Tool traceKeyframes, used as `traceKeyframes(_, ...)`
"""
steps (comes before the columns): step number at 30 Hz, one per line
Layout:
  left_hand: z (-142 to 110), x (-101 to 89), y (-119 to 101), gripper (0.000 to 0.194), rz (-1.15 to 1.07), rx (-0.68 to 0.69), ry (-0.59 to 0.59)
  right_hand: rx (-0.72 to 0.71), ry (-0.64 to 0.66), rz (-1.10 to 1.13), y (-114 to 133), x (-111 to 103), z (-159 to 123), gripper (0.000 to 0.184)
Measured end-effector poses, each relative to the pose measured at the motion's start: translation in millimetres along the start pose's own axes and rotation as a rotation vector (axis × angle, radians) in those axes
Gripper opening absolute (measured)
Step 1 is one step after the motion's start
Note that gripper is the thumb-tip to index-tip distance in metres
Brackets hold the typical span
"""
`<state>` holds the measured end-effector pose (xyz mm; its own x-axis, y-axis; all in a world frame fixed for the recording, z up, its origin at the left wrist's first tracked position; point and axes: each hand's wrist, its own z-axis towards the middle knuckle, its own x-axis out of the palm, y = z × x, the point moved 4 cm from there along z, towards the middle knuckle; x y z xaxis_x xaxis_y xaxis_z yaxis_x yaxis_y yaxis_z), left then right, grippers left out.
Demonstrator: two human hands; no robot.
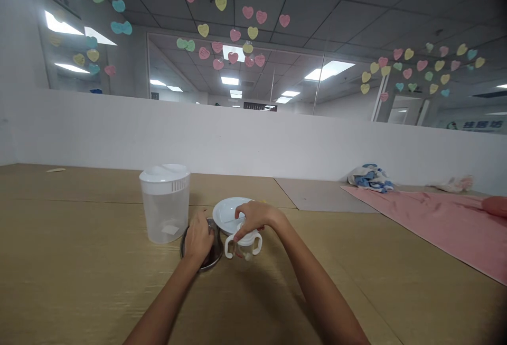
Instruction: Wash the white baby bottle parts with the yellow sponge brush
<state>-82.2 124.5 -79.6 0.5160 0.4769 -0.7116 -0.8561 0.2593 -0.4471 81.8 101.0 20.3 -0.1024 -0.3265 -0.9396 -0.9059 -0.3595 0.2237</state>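
My right hand (253,215) reaches down over a small clear cup with two white handles (245,250), fingers and thumb closed around its white top. The cup is slightly above or on the tabletop; I cannot tell which. My left hand (199,235) is curled over a dark round dish with a shiny rim (217,254), which could be a bowl or a pot lid; its fingertips are partly hidden. Just behind both hands lies a white plate (225,210), partly covered by my right hand.
A translucent bucket with a white lid (165,207) stands left of my left hand. At the right, a pink cloth (439,223) covers the table, with a crumpled blue and white cloth (371,177) by the low white wall (253,144). A reddish object (495,205) sits at the right edge.
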Motion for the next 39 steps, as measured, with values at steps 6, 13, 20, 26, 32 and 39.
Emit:
traceKeyframes(6, -3, -5.8, -6, 0.053, 0.193, -0.069, 0.058, -0.009, 0.019, -0.014, -1, 0, 0, 0.085)
traceKeyframes(13, -1, -8.4, -1, 0.043, 0.001, -0.121, -0.071, -0.019, 0.017, -0.005, -2, 1, 2, 0.086)
traceKeyframes(20, -12, -25.4, -15, 0.047, -0.402, 0.120, -0.518, 0.026, 0.014, 0.022, -4, 1, 2, 0.093)
traceKeyframes(26, -30, -24.6, -42, 0.038, -0.359, 0.541, -0.485, -0.011, -0.033, -0.016, -3, 1, 4, 0.095)
traceKeyframes(32, -26, -23.2, -40, 0.038, -0.351, 0.534, -0.453, -0.276, -0.154, 0.070, 14, -10, -8, 0.093)
traceKeyframes(39, -30, -20.6, -43, 0.047, -0.396, 0.603, -0.360, -0.524, -0.232, 0.132, 31, -15, -16, 0.061)
